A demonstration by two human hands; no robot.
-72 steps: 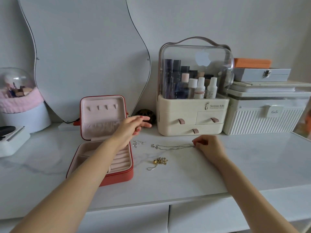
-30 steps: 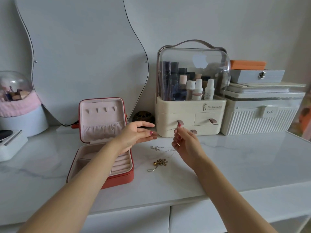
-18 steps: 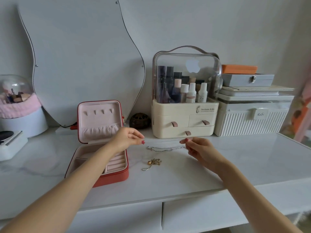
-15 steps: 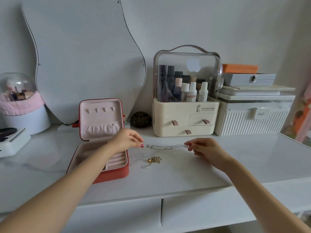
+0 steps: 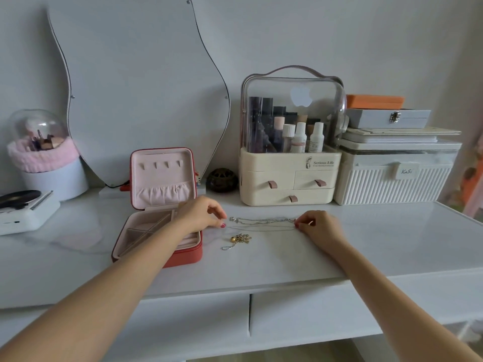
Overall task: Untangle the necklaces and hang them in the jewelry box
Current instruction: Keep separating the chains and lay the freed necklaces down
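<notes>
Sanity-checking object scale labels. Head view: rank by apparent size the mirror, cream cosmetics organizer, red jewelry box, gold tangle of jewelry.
1. mirror, by far the largest
2. cream cosmetics organizer
3. red jewelry box; it sits nearer the camera, so the gap to the organizer is unsure
4. gold tangle, smallest

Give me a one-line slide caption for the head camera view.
Both hands, left hand and right hand, stretch a thin silver chain necklace flat beside the open red jewelry box.

Silver necklaces (image 5: 262, 223) outstretched (jewelry box (image 5: 156, 205) open)
</notes>
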